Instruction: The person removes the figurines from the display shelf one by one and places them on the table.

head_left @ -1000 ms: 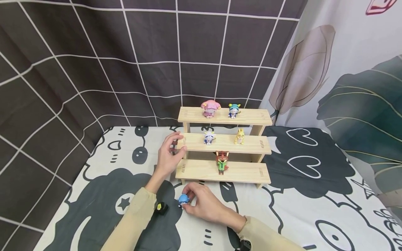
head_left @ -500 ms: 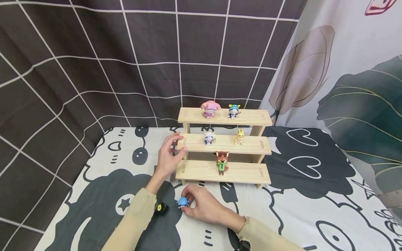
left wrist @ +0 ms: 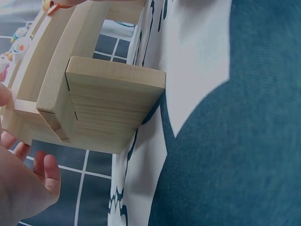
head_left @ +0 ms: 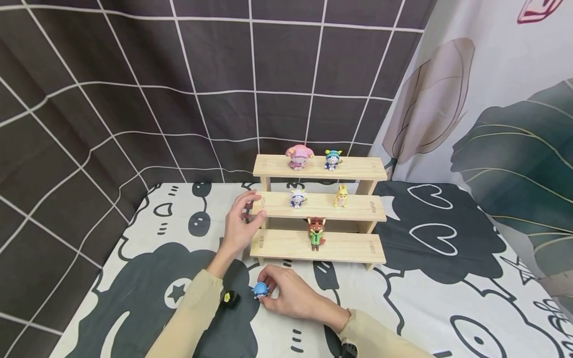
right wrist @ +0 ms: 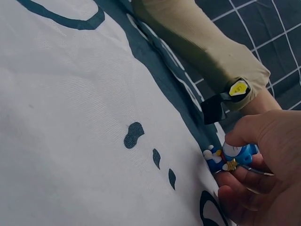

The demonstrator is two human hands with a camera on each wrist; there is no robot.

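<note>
A small blue figurine with a white face is pinched between thumb and fingers of my right hand, low over the bedsheet in front of a wooden three-tier shelf. In the right wrist view, the figurine shows a gold star at its front; fingers partly cover it. My left hand grips the left end of the shelf's middle tier, thumb at the front edge and fingers behind. The left wrist view has the shelf from its side, with the left hand at its end.
On the top tier stand a pink figurine and a teal-hatted one. The middle tier bears a white-and-blue figurine and a yellow rabbit. A fox figurine stands on the bottom tier. A gridded curtain hangs behind.
The blue figurine has tilted in my right fingers, its round blue top now turned more toward the head camera. My left hand keeps its place on the shelf.
</note>
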